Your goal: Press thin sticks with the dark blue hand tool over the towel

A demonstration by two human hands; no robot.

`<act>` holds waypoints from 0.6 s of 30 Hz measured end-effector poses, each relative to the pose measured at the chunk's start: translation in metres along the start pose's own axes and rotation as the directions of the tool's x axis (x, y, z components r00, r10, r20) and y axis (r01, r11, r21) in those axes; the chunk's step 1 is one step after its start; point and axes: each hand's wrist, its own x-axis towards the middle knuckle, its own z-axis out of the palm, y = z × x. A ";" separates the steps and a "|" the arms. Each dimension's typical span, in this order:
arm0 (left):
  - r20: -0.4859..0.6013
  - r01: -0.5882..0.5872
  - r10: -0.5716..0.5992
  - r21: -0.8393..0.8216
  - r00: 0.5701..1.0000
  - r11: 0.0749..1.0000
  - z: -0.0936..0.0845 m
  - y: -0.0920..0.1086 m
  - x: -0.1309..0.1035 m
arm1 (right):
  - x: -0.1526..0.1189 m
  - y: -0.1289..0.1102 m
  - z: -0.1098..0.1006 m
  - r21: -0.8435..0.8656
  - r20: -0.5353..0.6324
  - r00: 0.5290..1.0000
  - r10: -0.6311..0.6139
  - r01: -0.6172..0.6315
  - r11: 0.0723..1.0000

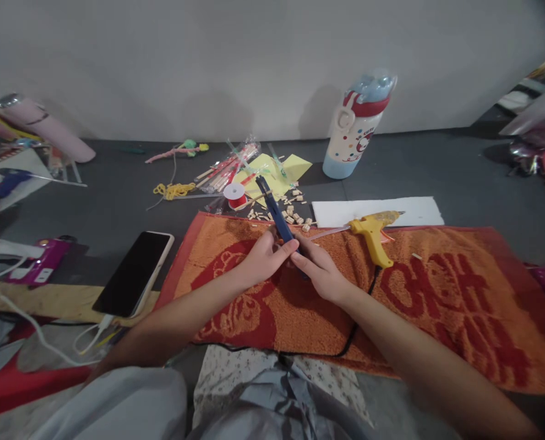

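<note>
Both hands meet over the orange towel point(322, 324) around a long dark blue hand tool point(276, 211), whose exact kind I cannot make out. My left hand point(267, 253) is closed around its lower part from the left, thumb on top. From the other side my right hand point(317, 269) grips the same end, thumbs almost touching. The tool's narrow tip points away, and a thin wooden stick point(255, 200) shows across it. Small cut wooden pieces point(293, 215) lie just beyond the towel. Right of my hands, a yellow glue gun point(372, 235) rests partly on a white board point(419, 211).
Behind are a red ribbon spool point(234, 197), yellow paper point(297, 168), bagged sticks point(224, 168) and yellow yarn point(174, 190). A water bottle point(357, 131) stands near the wall. Left lie a charging phone point(135, 275), a purple power strip point(41, 263) and a blue glue gun point(10, 181).
</note>
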 end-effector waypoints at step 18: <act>-0.027 0.004 -0.006 -0.064 1.000 0.998 0.000 -0.001 0.000 | 0.002 -0.004 0.001 0.017 0.000 1.000 0.003 -0.003 1.000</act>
